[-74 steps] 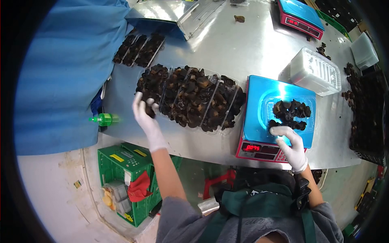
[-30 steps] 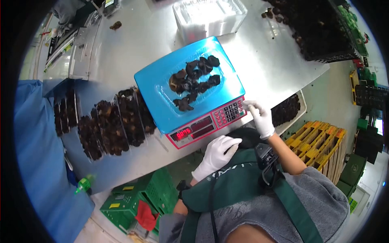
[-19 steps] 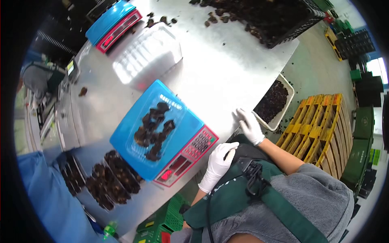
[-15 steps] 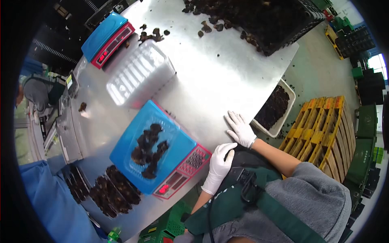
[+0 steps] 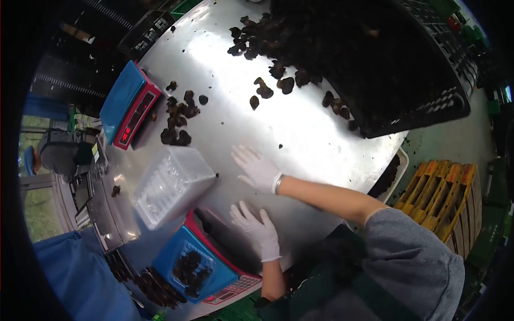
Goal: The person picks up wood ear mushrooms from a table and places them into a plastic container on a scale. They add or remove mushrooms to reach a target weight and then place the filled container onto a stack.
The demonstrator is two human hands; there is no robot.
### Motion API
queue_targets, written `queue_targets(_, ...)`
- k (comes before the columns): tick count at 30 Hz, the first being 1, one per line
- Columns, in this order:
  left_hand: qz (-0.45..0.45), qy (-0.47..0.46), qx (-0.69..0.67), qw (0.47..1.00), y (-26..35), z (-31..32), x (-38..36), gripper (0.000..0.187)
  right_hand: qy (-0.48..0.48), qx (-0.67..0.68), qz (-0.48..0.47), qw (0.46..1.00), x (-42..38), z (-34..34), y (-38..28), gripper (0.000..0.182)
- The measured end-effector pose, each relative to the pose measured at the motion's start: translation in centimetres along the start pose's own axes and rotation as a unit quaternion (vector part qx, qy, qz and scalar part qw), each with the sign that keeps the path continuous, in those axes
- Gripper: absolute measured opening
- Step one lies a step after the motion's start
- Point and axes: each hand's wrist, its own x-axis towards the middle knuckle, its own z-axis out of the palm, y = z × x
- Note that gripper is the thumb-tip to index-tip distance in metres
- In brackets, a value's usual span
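My right hand (image 5: 261, 170), in a white glove, reaches over the bare metal table (image 5: 316, 160) with fingers spread and holds nothing. Below it my left hand (image 5: 258, 231), gloved as well, has its fingers apart beside the near scale. That scale (image 5: 225, 275) has a blue platform and a red keypad panel. On its platform sits a clear plastic tray (image 5: 211, 262) with dark brown, mushroom-like pieces (image 5: 191, 270). A stack of clear trays (image 5: 174, 184) stands to the left of my hands. Loose dark pieces (image 5: 179, 115) lie beyond the stack.
A black crate (image 5: 423, 128) with a large dark heap (image 5: 321, 48) covers the far right. A second blue-and-red scale (image 5: 128, 107) stands at the far left. Filled trays (image 5: 155, 289) lie beside a blue-clothed person (image 5: 80, 273). Yellow pallets (image 5: 439, 192) stand on the floor.
Both hands have moved from the table's near edge up and left over the table, and the fingers of my left hand have opened out. The view has shifted toward the crate.
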Motion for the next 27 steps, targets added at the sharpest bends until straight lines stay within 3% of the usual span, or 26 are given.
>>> queue_targets(3,0.010,0.017,0.012,1.000,-1.5,1.3,3.2,0.062,-0.153,0.096,0.218,0.959,0.9,-7.9,0.2,0.062)
queue_targets(6,-0.004,0.015,0.061,0.998,-1.0,1.6,4.5,0.060,0.078,-0.174,0.296,0.936,-5.9,-7.7,7.5,0.063)
queue_targets(8,-0.008,0.014,0.067,0.998,-0.9,1.4,4.6,0.059,0.128,-0.241,0.353,0.895,-8.2,-11.3,9.5,0.058)
queue_targets(11,-0.011,0.012,0.061,0.998,-0.9,1.1,4.5,0.057,0.065,-0.111,0.179,0.975,-6.9,-13.9,10.7,0.059)
queue_targets(12,-0.013,0.014,0.055,0.998,-0.9,1.2,4.6,0.056,0.114,-0.193,0.128,0.966,-4.0,-14.9,11.7,0.053)
queue_targets(13,-0.015,0.015,0.046,0.999,-1.0,1.2,4.6,0.055,0.228,-0.189,0.123,0.947,-0.4,-16.2,13.4,0.054)
queue_targets(15,-0.018,0.014,0.030,0.999,-1.2,1.2,4.5,0.054,0.358,-0.255,0.232,0.868,6.4,-19.4,18.7,0.068)
queue_targets(17,-0.015,0.014,0.028,0.999,-1.2,1.0,4.5,0.053,0.318,-0.363,0.330,0.811,9.5,-20.9,24.7,0.071)
queue_targets(18,-0.014,0.017,0.026,0.999,-1.1,1.1,4.6,0.053,0.312,-0.316,0.336,0.831,9.7,-19.2,27.5,0.060)
queue_targets(20,-0.015,0.018,0.023,0.999,-1.2,1.2,4.5,0.053,0.190,-0.251,0.360,0.878,9.4,-18.7,25.7,0.046)
queue_targets(21,-0.015,0.018,0.022,0.999,-1.3,1.2,4.6,0.053,0.204,-0.218,0.306,0.904,8.3,-18.2,24.5,0.036)
queue_targets(22,-0.009,0.025,0.024,0.999,-1.4,1.2,4.7,0.053,0.172,-0.105,0.313,0.928,7.1,-18.9,21.2,0.041)
queue_targets(24,-0.001,0.036,0.030,0.999,-1.4,1.4,4.6,0.052,0.198,-0.153,0.298,0.921,5.0,-20.0,17.9,0.049)
queue_targets(25,0.008,0.038,0.041,0.998,-1.3,1.3,4.0,0.052,0.269,-0.232,0.274,0.894,4.0,-19.2,18.2,0.058)
queue_targets(27,0.033,0.044,0.060,0.997,-0.4,1.2,3.9,0.053,0.207,-0.236,0.248,0.916,2.8,-17.7,18.4,0.061)
